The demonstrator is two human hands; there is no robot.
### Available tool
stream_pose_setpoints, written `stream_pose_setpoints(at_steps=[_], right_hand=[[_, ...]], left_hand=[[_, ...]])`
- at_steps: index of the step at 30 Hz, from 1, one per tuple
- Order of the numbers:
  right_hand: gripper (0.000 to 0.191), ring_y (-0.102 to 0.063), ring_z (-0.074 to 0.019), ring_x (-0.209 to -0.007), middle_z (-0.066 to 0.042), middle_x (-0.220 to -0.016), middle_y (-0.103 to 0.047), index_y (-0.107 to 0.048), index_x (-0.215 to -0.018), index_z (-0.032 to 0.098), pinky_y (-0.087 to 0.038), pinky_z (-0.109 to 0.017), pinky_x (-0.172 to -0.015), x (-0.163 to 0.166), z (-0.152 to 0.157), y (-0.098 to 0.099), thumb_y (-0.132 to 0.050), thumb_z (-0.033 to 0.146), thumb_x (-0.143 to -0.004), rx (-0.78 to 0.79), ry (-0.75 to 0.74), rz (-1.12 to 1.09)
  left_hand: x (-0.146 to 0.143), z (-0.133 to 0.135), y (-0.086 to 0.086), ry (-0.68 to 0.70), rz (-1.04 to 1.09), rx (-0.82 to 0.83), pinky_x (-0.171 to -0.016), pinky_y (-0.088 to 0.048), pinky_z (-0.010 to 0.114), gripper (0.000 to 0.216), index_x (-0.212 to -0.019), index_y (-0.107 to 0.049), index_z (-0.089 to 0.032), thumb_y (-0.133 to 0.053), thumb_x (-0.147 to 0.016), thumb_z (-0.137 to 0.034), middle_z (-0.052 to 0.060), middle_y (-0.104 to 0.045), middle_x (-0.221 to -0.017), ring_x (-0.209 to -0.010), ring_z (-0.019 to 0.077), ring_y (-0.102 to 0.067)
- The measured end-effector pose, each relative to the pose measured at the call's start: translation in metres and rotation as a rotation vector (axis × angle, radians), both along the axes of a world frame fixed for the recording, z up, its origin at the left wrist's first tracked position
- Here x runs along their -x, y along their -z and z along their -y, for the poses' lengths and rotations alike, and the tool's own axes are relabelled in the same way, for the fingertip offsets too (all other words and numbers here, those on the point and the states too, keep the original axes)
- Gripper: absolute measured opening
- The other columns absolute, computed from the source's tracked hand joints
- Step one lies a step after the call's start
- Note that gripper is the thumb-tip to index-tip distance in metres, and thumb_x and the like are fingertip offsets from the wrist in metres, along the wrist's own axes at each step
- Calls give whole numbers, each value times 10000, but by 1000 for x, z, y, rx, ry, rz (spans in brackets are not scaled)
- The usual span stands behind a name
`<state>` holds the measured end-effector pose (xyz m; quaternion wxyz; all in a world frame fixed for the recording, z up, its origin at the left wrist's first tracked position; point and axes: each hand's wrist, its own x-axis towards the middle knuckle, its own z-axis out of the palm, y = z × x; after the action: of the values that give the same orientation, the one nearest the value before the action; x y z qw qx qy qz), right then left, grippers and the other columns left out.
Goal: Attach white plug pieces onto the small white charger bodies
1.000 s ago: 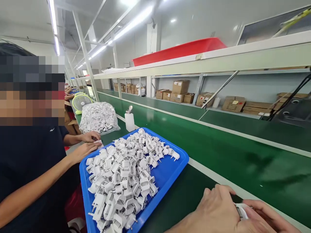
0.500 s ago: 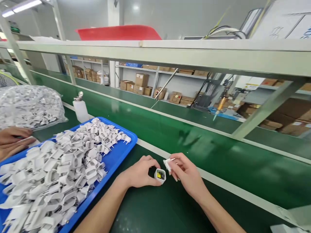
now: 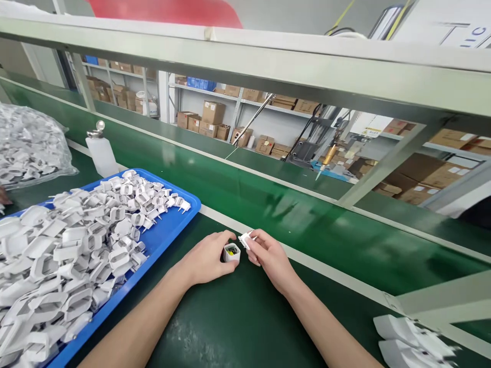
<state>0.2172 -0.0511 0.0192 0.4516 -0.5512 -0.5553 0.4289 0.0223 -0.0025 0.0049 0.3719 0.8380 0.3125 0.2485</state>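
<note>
A small white shell, open on top with yellow parts showing inside, is held upright on the green counter by the left hand; its grip is closed around the shell, thumb in front and fingers behind. A white plug piece is pinched in the closed grip of the right hand, just beside and slightly above the shell; whether the two parts touch cannot be told. To the left, a blue tray heaped with white plug parts is set on the counter. Behind it a white bottle with a metal cap is stood, and a clear bag of white parts is seen at the far left. More white pieces are laid at the lower right.
</note>
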Motion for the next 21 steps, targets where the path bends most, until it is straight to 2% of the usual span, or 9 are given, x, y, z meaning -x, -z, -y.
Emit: stream_pose_setpoints(at_steps=[2, 5, 8, 10, 13, 14, 17, 19, 21], right_hand=[[409, -317, -101, -545, 64, -604, -380, -506, -883, 203, -243, -249, -529, 0, 0, 6, -639, 589, -920, 7, 39, -88], [429, -309, -95, -540, 59, -596, -402, -503, -862, 198, -224, -250, -528, 1, 0, 11, -693, 582, -886, 12, 75, -174], [443, -316, -97, -538, 58, -580, -412, -512, -847, 199, -220, -249, -531, 0, 1, 11, -735, 582, -852, 14, 92, -222], [442, -321, -97, -533, 60, -571, -416, -516, -852, 202, -222, -246, -532, 0, 0, 11, -745, 580, -843, 17, 94, -237], [437, -331, -95, -521, 63, -559, -426, -518, -860, 202, -229, -241, -529, -1, -1, 13, -741, 578, -851, 24, 86, -233], [438, -335, -95, -516, 63, -556, -431, -520, -860, 202, -235, -240, -526, -2, -1, 14, -737, 582, -855, 25, 83, -225], [449, -379, -102, -520, 48, -591, -485, -542, -861, 199, -281, -243, -517, -3, -2, 18, -735, 604, -848, 19, 73, -192], [451, -424, -113, -540, 35, -622, -525, -560, -867, 197, -313, -246, -521, -4, -1, 20, -738, 611, -841, 17, 64, -167], [447, -461, -124, -561, 28, -629, -548, -565, -877, 197, -332, -248, -532, -4, -1, 21, -732, 610, -845, 14, 54, -148]], left_hand=[[-3, 1, 0, -19, -41, -33, -818, -403, 293, 220, -1004, -580, -209, -691, -881, -355, 15, -629, -1024, -982, 215, -573], [-8, 5, -2, -90, -142, 12, -747, -378, 296, 412, -931, -555, -202, -793, -797, -511, 8, -636, -946, -921, 237, -567], [-9, 10, -8, -100, -188, 86, -709, -356, 293, 596, -1103, -554, -218, -816, -721, -593, 12, -652, -949, -944, 277, -566], [-8, 12, -11, -52, -171, 72, -759, -362, 303, 516, -1185, -540, -224, -743, -812, -517, -10, -650, -869, -894, 255, -577], [-8, 13, -11, 13, -138, 0, -810, -342, 303, 152, -993, -548, -214, -616, -912, -323, -59, -593, -706, -707, 173, -548], [-9, 13, -11, 14, -143, -14, -796, -333, 297, 158, -898, -517, -203, -628, -912, -314, -66, -577, -679, -666, 156, -527], [-14, 15, -10, -46, -200, -15, -732, -301, 283, 418, -765, -433, -188, -739, -868, -452, -58, -569, -659, -642, 157, -504], [-16, 17, -11, -76, -228, 15, -721, -296, 280, 496, -759, -455, -188, -800, -795, -543, -47, -588, -682, -681, 178, -517], [-15, 20, -11, -71, -200, 106, -725, -313, 272, 499, -865, -538, -203, -849, -718, -565, -40, -623, -748, -789, 212, -545]])
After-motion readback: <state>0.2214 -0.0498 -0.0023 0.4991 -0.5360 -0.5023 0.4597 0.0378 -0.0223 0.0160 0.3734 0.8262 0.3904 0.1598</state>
